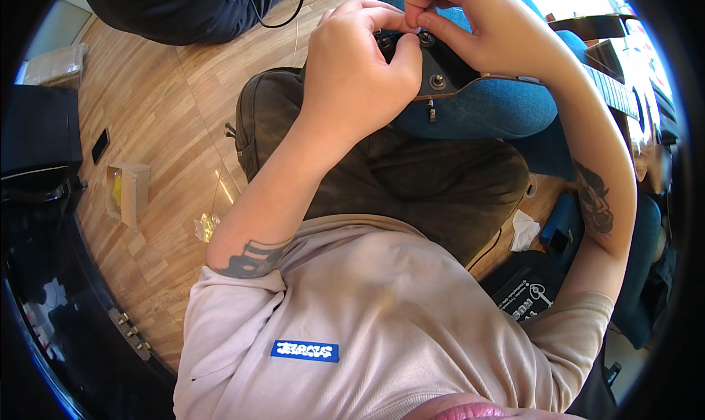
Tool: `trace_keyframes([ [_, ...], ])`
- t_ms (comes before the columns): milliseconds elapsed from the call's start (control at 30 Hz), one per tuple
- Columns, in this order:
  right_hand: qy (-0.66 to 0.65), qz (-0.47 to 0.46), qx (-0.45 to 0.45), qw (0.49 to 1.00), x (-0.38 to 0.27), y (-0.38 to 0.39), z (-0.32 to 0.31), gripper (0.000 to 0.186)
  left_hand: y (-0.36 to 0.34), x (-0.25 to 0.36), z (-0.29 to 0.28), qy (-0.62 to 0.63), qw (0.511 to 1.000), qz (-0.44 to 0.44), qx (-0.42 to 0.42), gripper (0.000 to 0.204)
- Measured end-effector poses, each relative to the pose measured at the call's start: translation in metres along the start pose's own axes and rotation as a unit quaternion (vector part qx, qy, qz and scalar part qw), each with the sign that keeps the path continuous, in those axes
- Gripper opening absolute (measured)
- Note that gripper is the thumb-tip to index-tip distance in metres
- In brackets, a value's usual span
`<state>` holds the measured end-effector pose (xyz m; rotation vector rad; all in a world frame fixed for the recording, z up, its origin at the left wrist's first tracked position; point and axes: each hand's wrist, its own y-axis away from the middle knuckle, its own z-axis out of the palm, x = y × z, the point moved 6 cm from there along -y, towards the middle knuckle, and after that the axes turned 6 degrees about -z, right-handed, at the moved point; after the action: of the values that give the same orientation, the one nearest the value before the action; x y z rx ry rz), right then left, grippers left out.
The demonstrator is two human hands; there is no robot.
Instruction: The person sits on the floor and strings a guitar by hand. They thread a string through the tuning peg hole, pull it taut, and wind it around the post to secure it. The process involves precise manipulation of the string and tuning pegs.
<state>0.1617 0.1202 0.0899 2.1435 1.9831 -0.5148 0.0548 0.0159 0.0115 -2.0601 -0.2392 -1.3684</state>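
Note:
A black guitar headstock (438, 81) with metal tuning posts lies ahead of me, over a cushion-like blue denim surface. My left hand (363, 64) is wrapped round its left end, the thumb pressed down close to a tuning post. One tuning peg (432, 111) sticks out from the near edge of the headstock. From above, my right hand (470, 34) comes in with thumb and forefinger pinched together, right by the left fingertips. Whatever sits between these fingertips is too small or hidden to make out. The right wrist and forearm cover part of the headstock's right side.
A fretted guitar neck (617, 95) extends at the right behind my forearm. On the wooden floor at left are a phone (100, 146), an opened small carton (135, 192) and a crumpled yellow wrapper (206, 227). A shiny black case-like object (55, 273) stands at far left.

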Motion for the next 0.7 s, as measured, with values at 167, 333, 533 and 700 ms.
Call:
trace_keyframes([
  [167, 0.006, 0.036, -0.025, 0.999, 0.002, 0.001, 0.000, 0.015, 0.004, 0.009, -0.007, -0.003, 1.000, -0.019, 0.016, 0.019],
  [333, 0.019, -0.021, 0.029, 0.999, -0.011, 0.004, -0.004, 0.017, 0.003, 0.004, -0.009, 0.029, 0.999, -0.005, 0.021, 0.018],
  [533, 0.000, 0.014, 0.014, 1.000, 0.007, 0.000, 0.001, 0.018, 0.002, 0.009, -0.004, 0.043, 0.999, 0.007, -0.004, 0.018],
  [700, 0.046, 0.017, 0.007, 0.999, -0.010, 0.002, -0.010, 0.017, 0.003, 0.008, -0.003, 0.049, 0.998, -0.042, -0.029, 0.019],
])
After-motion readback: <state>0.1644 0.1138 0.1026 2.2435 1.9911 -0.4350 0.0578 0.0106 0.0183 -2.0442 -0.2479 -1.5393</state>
